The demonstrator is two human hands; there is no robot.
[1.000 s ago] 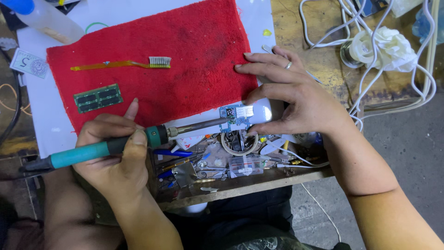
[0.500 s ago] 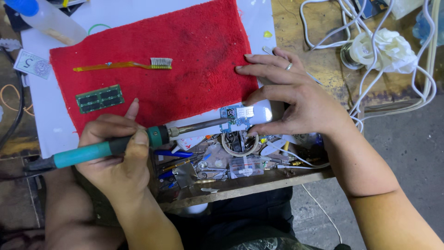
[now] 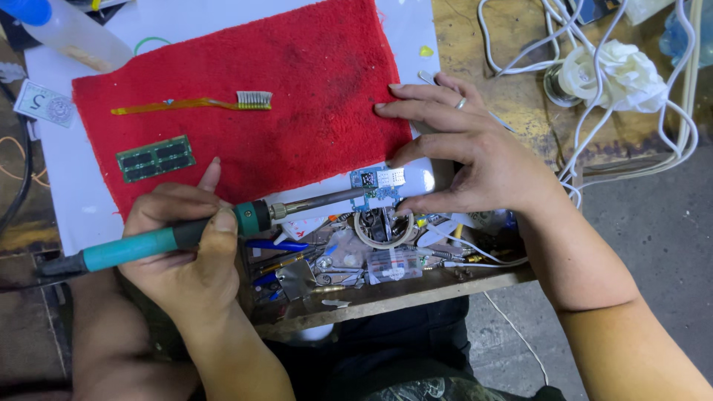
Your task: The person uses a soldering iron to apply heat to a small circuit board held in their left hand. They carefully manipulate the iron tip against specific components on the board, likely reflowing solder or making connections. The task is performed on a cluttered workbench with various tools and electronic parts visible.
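Here the left hand (image 3: 189, 249) is wrapped in a closed grip around the teal-handled soldering iron with a dark cord end (image 3: 160, 239); its index finger lies along the top of the handle and the little finger sticks out over the red terry cloth (image 3: 297, 89); the iron's metal shaft runs rightward and its tip meets the small blue-green circuit board with a white component (image 3: 377, 184) — touching or just above it, I cannot tell which. The right hand (image 3: 475, 160) is spread with its fingers apart; the upper fingers press flat on the right edge of the cloth, while the thumb and a lower finger pin the little board from the right, against a white sheet (image 3: 186, 18) at the near edge of the cloth; a ring sits on one finger. Just below the board lies a roll of pale tape (image 3: 385, 229), among a clutter of small tools and blue-handled pliers (image 3: 276, 243) on the wooden bench edge (image 3: 386, 293).

On the cloth, well apart from the hands, lie an orange-handled toothbrush with white bristles (image 3: 200, 102) and a green memory module with black chips (image 3: 155, 157); a banknote (image 3: 44, 102) rests left of the cloth; white cables (image 3: 594, 141) and a crumpled white wad (image 3: 616, 74) lie at upper right — beyond the right wrist.
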